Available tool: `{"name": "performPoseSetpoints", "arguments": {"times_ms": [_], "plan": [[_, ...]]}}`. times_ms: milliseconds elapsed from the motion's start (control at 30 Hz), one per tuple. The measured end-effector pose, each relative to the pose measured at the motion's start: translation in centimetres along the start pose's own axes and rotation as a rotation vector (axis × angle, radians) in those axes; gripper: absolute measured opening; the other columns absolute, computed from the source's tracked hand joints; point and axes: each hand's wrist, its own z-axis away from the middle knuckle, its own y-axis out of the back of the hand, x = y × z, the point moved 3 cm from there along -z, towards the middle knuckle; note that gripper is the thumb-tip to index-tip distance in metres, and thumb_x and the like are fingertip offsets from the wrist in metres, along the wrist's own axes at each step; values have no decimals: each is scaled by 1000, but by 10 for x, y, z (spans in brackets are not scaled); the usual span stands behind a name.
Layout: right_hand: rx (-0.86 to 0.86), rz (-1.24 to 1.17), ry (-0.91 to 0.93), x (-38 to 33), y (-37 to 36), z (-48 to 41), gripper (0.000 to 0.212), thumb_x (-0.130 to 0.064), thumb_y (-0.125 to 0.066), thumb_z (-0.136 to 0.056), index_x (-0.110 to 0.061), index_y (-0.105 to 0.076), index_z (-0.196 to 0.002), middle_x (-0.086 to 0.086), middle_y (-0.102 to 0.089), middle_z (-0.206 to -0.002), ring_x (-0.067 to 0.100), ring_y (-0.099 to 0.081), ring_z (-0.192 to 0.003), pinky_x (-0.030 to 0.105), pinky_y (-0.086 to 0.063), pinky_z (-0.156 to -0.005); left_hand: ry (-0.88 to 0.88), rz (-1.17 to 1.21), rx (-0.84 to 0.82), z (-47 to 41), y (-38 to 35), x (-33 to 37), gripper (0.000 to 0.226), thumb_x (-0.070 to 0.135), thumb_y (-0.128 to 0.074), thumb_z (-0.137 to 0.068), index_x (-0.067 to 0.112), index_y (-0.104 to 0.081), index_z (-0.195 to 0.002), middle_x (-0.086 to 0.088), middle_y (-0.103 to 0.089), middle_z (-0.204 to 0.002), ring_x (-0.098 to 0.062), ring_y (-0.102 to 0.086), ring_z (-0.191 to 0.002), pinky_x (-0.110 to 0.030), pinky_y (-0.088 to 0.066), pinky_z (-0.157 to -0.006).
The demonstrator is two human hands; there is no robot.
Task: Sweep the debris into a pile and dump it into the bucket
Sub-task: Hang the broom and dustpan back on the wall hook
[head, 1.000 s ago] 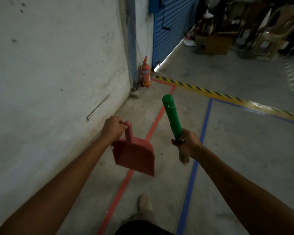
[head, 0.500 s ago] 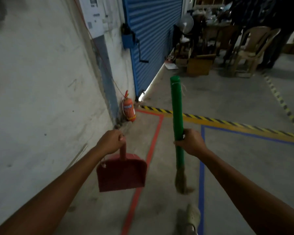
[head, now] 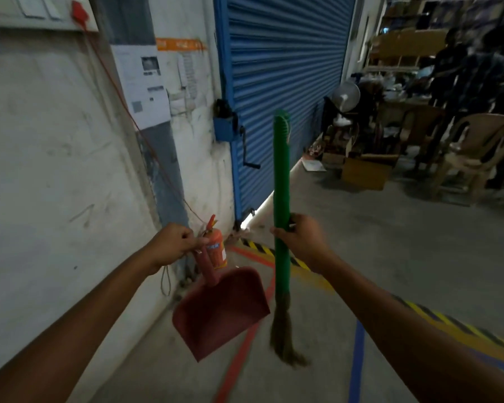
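While the green broom (head: 282, 184) stands upright, its handle rises to 12 o'clock above the right hand (head: 301, 242) and its bristles hang at 6 o'clock below, fingers wrapped round the handle. The red dustpan (head: 221, 312) dangles at 5 o'clock from the left hand (head: 172, 242), which grips its handle's top.
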Motion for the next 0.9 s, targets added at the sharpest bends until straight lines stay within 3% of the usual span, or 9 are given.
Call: {"name": "performPoseSetpoints", "arguments": {"times_ms": [100, 200, 267, 333, 500, 533, 633, 767, 900], "plan": [[33, 23, 75, -3, 9, -78, 31, -20, -75, -84, -13, -66, -113, 6, -72, -104, 25, -70, -94, 45, -58, -83, 106, 93, 16, -69, 5, 25, 44, 42, -76, -83, 11, -55, -60, -7, -44, -53, -11, -32, -42, -21, -23, -43], [0, -26, 140, -2, 15, -164, 46, -9, -74, -83, -18, -58, -125, 4, -67, -105, 23, -67, -94, 49, -59, -82, 199, 445, -37, -145, 9, 54, 41, 37, -73, -82, 9, -49, -64, -2, -44, -48, -6, -27, -36, -16, -18, -34], [-11, -32, 198, -3, 18, -221, 46, -14, -75, -85, -21, -56, -127, 1, -66, -106, 18, -67, -94, 46, -61, -82, 203, 733, -74, -199, 13, 73, 34, 31, -69, -81, 10, -44, -68, 1, -45, -51, -3, -26, -33, -14, -16, -30], [15, -31, 243, -6, 21, -276, 40, -22, -74, -87, -20, -57, -124, 0, -65, -107, 18, -66, -96, 43, -60, -84, 158, 862, -109, -252, 24, 92, 32, 29, -69, -77, 13, -42, -72, 1, -46, -58, -1, -27, -35, -13, -15, -31], [124, -7, 258, -22, 43, -402, 24, -25, -73, -89, -9, -67, -106, 8, -71, -102, 23, -68, -95, 48, -57, -88, 19, 885, -283, -355, 52, 152, 61, 22, -99, -43, 15, -49, -78, -4, -56, -73, -2, -31, -40, -12, -22, -29], [145, -17, 252, -26, 50, -427, 23, -22, -73, -89, -8, -68, -106, 9, -71, -101, 23, -68, -94, 48, -57, -88, 18, 867, -258, -378, 57, 165, 58, 20, -97, -45, 16, -48, -77, -5, -57, -75, -2, -31, -40, -12, -22, -29], [167, -92, 276, -36, 67, -494, 34, -15, -73, -88, -11, -61, -120, 7, -68, -108, 20, -66, -98, 44, -57, -90, 6, 821, -121, -439, 72, 204, 25, 14, -70, -78, 18, -45, -75, -6, -57, -77, -3, -31, -41, -13, -22, -29], [167, -154, 412, -50, 90, -578, 60, -17, -74, -88, -19, -45, -140, 4, -66, -113, 17, -66, -96, 35, -59, -82, -40, 763, 7, -512, 92, 241, 17, 16, -54, -96, 16, -48, -80, -6, -57, -77, -4, -32, -44, -12, -22, -32], [214, -140, 493, -58, 112, -672, 33, -32, -67, -94, -15, -55, -119, 2, -66, -94, 19, -68, -85, 38, -59, -73, -77, 692, 134, -579, 110, 273, 21, 22, -58, -95, 14, -48, -78, -5, -58, -77, -4, -32, -44, -12, -22, -32]]}}
